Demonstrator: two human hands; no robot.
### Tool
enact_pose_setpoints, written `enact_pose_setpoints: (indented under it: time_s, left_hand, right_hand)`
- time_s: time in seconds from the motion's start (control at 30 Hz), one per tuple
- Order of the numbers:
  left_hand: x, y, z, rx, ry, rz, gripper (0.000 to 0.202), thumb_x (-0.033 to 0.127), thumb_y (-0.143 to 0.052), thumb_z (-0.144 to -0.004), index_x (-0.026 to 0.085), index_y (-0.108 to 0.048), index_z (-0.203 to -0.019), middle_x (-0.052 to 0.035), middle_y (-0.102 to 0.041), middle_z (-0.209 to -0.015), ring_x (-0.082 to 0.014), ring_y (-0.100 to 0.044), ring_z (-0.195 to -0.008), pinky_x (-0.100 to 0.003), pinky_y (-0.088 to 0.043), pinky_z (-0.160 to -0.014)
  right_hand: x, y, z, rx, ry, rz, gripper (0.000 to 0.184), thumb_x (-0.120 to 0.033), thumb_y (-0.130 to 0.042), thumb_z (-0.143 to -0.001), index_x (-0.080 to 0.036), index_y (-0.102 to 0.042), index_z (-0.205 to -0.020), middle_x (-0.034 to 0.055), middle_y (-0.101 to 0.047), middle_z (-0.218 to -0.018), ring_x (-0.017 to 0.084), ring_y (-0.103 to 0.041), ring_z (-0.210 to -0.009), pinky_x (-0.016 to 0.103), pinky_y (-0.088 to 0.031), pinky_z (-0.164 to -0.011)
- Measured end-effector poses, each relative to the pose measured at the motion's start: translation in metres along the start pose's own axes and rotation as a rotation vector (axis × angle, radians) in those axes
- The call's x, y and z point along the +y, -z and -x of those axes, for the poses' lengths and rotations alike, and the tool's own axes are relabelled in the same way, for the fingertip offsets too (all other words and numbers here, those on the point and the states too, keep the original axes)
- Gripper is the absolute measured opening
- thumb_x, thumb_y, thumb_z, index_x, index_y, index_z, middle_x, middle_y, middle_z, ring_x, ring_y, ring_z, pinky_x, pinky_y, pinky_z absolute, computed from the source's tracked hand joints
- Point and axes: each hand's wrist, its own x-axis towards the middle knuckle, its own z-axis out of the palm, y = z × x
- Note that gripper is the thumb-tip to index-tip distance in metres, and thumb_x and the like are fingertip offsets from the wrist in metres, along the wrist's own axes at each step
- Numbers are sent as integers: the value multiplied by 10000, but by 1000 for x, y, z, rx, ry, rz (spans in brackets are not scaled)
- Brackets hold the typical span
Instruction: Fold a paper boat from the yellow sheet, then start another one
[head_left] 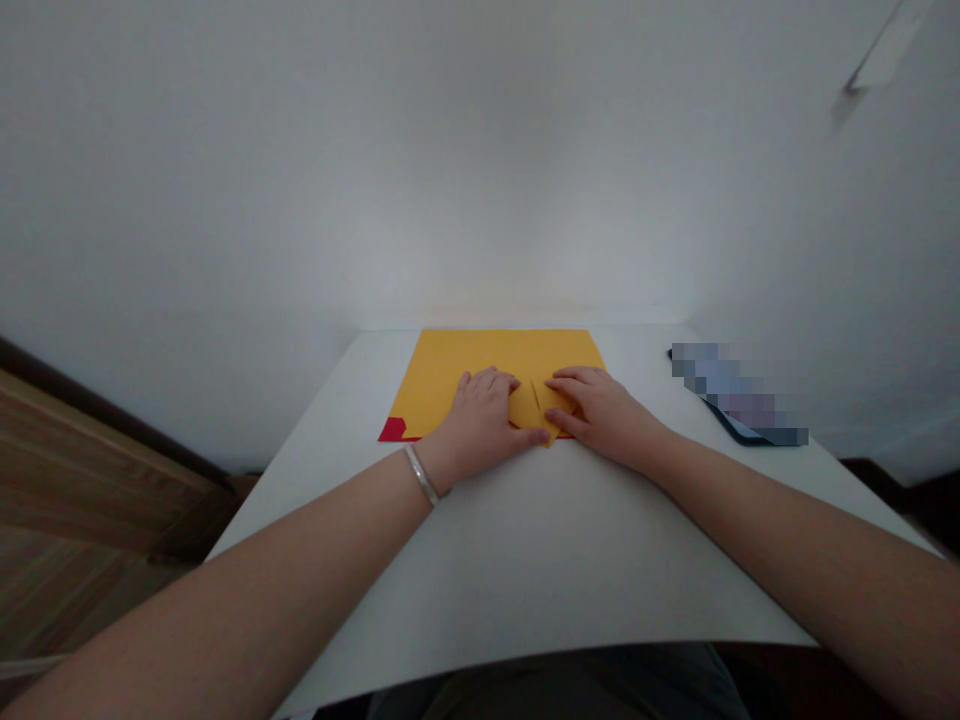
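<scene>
White table point(525, 560), likely yellow paper point(536, 412) — between hands point(480, 425) point(604, 415)

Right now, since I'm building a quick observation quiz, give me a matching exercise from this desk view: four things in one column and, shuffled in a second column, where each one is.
Things:
1. Silver bangle
2. Red paper
3. Right hand
4. Large yellow sheet

Places:
A. Flat on the white table
B. Around the left wrist
C. On the folded yellow paper
D. At the yellow sheet's near left corner

Pairs: 1-B, 2-D, 3-C, 4-A
</scene>
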Motion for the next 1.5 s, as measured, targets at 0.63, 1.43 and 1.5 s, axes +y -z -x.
enact_pose_setpoints:
  time_s: [0.63,1.43,1.5]
  left_hand:
    - [6,13,-2,337,-181,560,159,248,-532,-885,174,-614,-999,-47,-662,-987,-152,-596,-927,-285,-468,-849]
    - [20,24,0,437,-145,738,127,278,-611,-851,219,-705,-913,-23,-711,-919,-151,-637,-861,-280,-507,-800]
    - [20,25,0,440,-127,750,112,283,-629,-835,222,-713,-877,-23,-711,-889,-156,-636,-841,-289,-513,-789]
  right_hand:
    - [-16,13,3,444,-157,-709,134,-309,-622,-793,-216,-658,-883,36,-693,-895,163,-633,-770,342,-521,-747]
    - [-31,14,2,470,-129,-904,112,-332,-669,-769,-233,-707,-805,11,-721,-813,159,-657,-734,318,-553,-684]
    - [-29,14,2,469,-129,-906,113,-334,-683,-758,-234,-714,-800,13,-726,-815,169,-664,-755,337,-554,-719]
